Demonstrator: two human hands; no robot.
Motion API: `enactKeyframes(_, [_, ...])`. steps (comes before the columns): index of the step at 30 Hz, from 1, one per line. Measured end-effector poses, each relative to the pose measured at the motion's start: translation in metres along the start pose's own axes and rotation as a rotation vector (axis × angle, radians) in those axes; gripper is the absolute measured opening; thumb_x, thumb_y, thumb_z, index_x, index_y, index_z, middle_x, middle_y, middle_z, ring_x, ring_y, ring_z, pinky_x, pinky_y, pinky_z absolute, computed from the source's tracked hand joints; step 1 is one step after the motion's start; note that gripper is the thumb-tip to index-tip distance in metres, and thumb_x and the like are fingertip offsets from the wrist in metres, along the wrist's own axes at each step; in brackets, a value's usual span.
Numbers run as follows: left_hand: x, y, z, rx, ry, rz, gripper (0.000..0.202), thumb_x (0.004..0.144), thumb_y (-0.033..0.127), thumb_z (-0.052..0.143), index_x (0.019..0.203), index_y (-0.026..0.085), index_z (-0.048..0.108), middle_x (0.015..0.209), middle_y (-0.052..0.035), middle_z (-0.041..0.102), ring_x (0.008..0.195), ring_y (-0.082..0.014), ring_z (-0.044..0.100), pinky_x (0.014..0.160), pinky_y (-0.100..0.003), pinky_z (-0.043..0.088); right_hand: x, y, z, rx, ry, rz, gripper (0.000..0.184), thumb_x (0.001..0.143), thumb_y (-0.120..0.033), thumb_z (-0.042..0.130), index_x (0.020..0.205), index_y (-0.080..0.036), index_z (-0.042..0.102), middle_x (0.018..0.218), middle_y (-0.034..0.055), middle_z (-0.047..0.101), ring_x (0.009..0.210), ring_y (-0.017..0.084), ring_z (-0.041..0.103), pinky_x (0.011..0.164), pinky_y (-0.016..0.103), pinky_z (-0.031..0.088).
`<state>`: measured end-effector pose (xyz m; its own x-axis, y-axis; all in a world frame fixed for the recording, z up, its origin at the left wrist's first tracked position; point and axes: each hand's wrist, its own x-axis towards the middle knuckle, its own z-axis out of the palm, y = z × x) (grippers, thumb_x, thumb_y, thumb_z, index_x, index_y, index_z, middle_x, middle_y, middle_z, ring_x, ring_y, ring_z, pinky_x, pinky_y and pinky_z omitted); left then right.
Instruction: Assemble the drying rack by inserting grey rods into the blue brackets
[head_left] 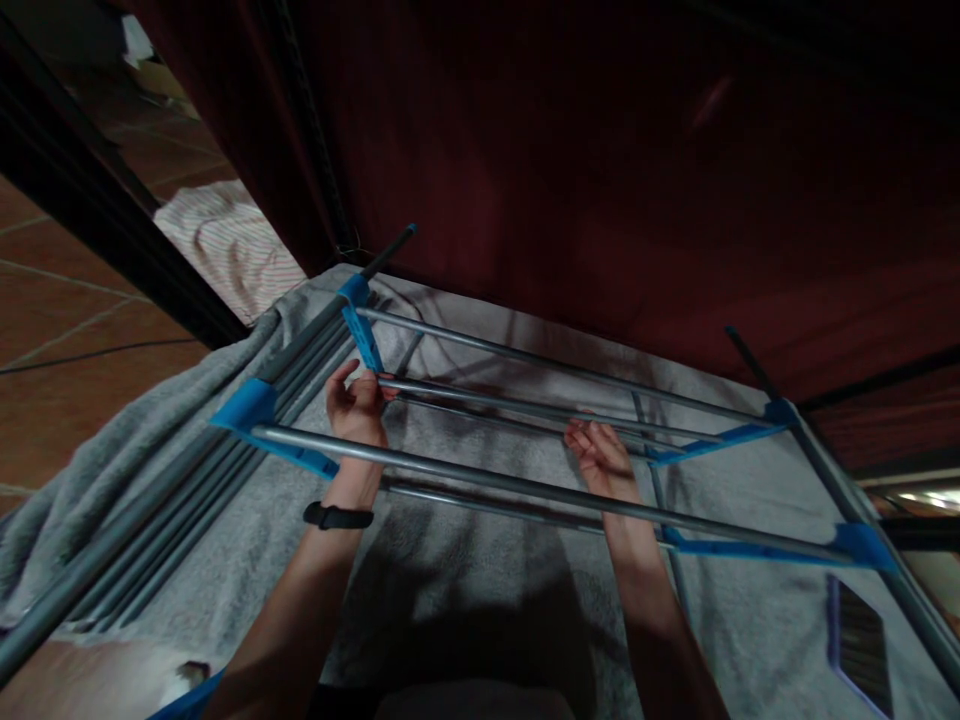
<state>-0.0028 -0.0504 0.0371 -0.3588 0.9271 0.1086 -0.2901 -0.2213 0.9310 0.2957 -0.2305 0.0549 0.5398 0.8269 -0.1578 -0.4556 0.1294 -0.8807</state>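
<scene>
A grey metal rod [480, 398] runs across the middle of a rack made of grey tubes and blue plastic brackets. My left hand [358, 405], with a black band on the wrist, closes on the rod's left end, beside the upper left blue bracket [364, 335]. Farther along, my right hand [598, 455] has its fingers curled around the same rod. The rod's right end lies by the upper right blue bracket [720, 435]; whether it is seated there I cannot tell. A front crossbar [480, 475] passes above both forearms, between the lower left bracket [251, 408] and lower right bracket [862, 545].
Several loose grey tubes [187, 520] lie at the left on a grey blanket [480, 560]. A phone [861, 645] rests at the lower right. Dark red curtain [570, 180] hangs behind the rack. A dark post [112, 215] slants across the left, beside striped cloth [232, 245].
</scene>
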Motion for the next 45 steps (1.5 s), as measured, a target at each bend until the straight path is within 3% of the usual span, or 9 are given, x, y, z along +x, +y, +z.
enactKeyframes(5, [-0.001,0.006,0.001,0.038,-0.020,0.027,0.049,0.077,0.048,0.072,0.117,0.022,0.059,0.068,0.0046,0.064,0.053,-0.0098,0.061,0.055,-0.022,0.050,-0.011,0.013,0.031,-0.168,-0.151,0.070,0.028,0.074,-0.040,0.082,0.094,-0.025,0.072,0.093,0.0023,0.075,0.083,0.017,0.070,0.079,0.032,0.060])
enactKeyframes(8, [0.000,0.010,0.003,0.067,-0.028,0.061,0.046,0.077,0.046,0.074,0.114,0.021,0.064,0.065,0.0050,0.063,0.051,-0.0093,0.060,0.052,-0.021,0.047,-0.018,0.020,0.050,-0.340,-0.243,0.016,0.026,0.076,-0.045,0.079,0.090,-0.024,0.072,0.088,0.0022,0.074,0.079,0.018,0.069,0.076,0.032,0.059])
enactKeyframes(12, [0.004,0.013,0.004,0.075,-0.047,0.081,0.041,0.077,0.043,0.075,0.109,0.020,0.067,0.059,0.0067,0.059,0.050,-0.0100,0.061,0.049,-0.021,0.047,-0.028,0.020,0.073,-0.654,-0.322,-0.296,0.020,0.091,-0.044,0.062,0.094,-0.027,0.072,0.090,0.0009,0.073,0.083,0.017,0.068,0.079,0.032,0.057])
enactKeyframes(16, [0.007,0.015,0.004,0.125,-0.055,0.068,0.039,0.077,0.044,0.075,0.108,0.021,0.067,0.056,0.0090,0.053,0.053,-0.0113,0.063,0.049,-0.021,0.048,-0.026,0.010,0.094,-1.065,-0.395,-0.752,0.026,0.100,-0.032,0.047,0.111,-0.030,0.070,0.115,0.0033,0.071,0.109,0.019,0.065,0.100,0.037,0.051])
enactKeyframes(19, [0.008,0.017,0.005,0.135,-0.072,0.069,0.040,0.078,0.042,0.074,0.110,0.020,0.066,0.055,0.0092,0.051,0.050,-0.0109,0.062,0.047,-0.020,0.045,-0.015,0.006,0.113,-1.323,-0.468,-0.915,0.034,0.101,-0.025,0.042,0.127,-0.026,0.064,0.132,0.0074,0.064,0.124,0.022,0.057,0.111,0.041,0.043])
enactKeyframes(23, [0.012,0.017,0.006,0.151,-0.081,0.071,0.042,0.077,0.042,0.073,0.112,0.018,0.066,0.053,0.0086,0.051,0.046,-0.0107,0.059,0.045,-0.021,0.043,-0.003,0.008,0.142,-1.614,-0.620,-0.859,0.044,0.101,-0.019,0.040,0.144,-0.020,0.049,0.143,0.0106,0.057,0.128,0.023,0.052,0.113,0.042,0.039])
enactKeyframes(27, [0.016,0.014,0.006,0.198,-0.085,0.077,0.044,0.078,0.042,0.071,0.113,0.018,0.065,0.051,0.0086,0.052,0.043,-0.0105,0.053,0.045,-0.022,0.041,0.002,0.015,0.167,-1.765,-0.678,-0.799,0.043,0.102,-0.019,0.037,0.144,-0.021,0.047,0.135,0.0105,0.061,0.118,0.023,0.057,0.105,0.039,0.043])
enactKeyframes(39, [0.022,0.018,-0.006,0.512,-0.172,0.129,0.041,0.085,0.045,0.063,0.116,0.018,0.065,0.058,0.0030,0.059,0.055,-0.0167,0.058,0.055,-0.027,0.042,0.014,0.042,0.225,-1.726,-0.849,-0.833,0.041,0.102,-0.018,0.036,0.141,-0.018,0.047,0.131,0.0116,0.061,0.110,0.022,0.060,0.096,0.034,0.049])
enactKeyframes(45, [0.020,0.027,-0.006,0.688,-0.176,0.242,0.028,0.089,0.040,0.058,0.108,0.021,0.067,0.059,0.0021,0.056,0.055,-0.0177,0.053,0.057,-0.028,0.034,0.017,0.050,0.243,-1.816,-0.833,-0.850,0.040,0.103,-0.018,0.029,0.138,-0.021,0.048,0.125,0.0112,0.063,0.099,0.021,0.064,0.085,0.034,0.053])
